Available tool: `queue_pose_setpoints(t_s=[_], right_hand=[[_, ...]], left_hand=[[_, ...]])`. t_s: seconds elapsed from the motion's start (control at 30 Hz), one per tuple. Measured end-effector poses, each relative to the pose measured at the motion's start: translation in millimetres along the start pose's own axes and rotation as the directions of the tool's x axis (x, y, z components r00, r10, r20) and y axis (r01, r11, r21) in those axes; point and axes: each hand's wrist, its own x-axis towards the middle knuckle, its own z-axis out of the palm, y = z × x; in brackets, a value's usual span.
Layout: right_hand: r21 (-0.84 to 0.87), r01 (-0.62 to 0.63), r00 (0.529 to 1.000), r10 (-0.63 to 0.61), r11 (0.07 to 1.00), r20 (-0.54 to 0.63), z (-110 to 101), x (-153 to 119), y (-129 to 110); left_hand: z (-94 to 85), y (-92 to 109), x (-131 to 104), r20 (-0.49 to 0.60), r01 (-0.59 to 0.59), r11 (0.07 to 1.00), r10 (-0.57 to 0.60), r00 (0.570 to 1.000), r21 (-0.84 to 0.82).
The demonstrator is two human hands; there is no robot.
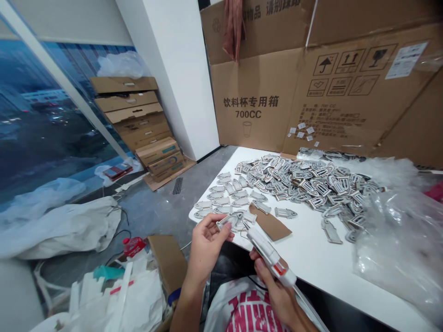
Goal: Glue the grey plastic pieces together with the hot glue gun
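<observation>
My left hand (209, 240) pinches a small grey, pointed cut-out piece (226, 222) between thumb and fingers, above the near edge of the white table (311, 258). My right hand (273, 281) is wrapped around a white hot glue gun (268, 253) with an orange-red label. Its thin nozzle points up and left, close to the held piece; I cannot tell whether it touches. Beyond my left hand, several similar flat pieces (218, 201) lie spread in rough rows. A strip of brown cardboard (268, 223) rests on the table beside the nozzle.
A large heap of cut-out pieces (304, 177) covers the far part of the table. Clear plastic bags (394, 240) bulge at the right. Large cardboard sheets (256, 78) stand behind. To the left are stacked boxes (138, 115) and a box of scraps (168, 263).
</observation>
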Motion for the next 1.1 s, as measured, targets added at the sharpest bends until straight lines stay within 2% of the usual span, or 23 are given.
queue_pose_setpoints(t_s=[0.1,0.27,0.47,0.9,1.1], right_hand=[[0.027,-0.001,0.997,-0.002,1.0,0.079,-2.2,3.5,-5.8],[0.001,-0.022,0.999,0.022,1.0,0.048,-1.3,3.7,-5.8],[0.031,-0.045,0.995,0.042,0.999,0.088,-0.6,4.4,-7.3],[0.053,-0.162,0.986,0.164,0.985,-0.03,4.8,-3.0,4.0],[0.049,-0.164,0.985,0.161,0.985,0.061,3.7,-0.5,-1.5]], left_hand=[[2.1,0.6,-0.7,-0.009,-0.001,1.0,0.001,1.0,-0.001],[5.6,0.9,-1.2,-0.011,-0.006,1.0,0.006,1.0,-0.017],[7.7,1.3,-4.3,-0.006,-0.01,1.0,0.01,1.0,-0.007],[9.2,0.5,-5.8,0.015,-0.013,1.0,0.014,1.0,-0.018],[7.9,-0.3,-5.3,0.02,0.006,0.999,-0.005,1.0,-0.049]])
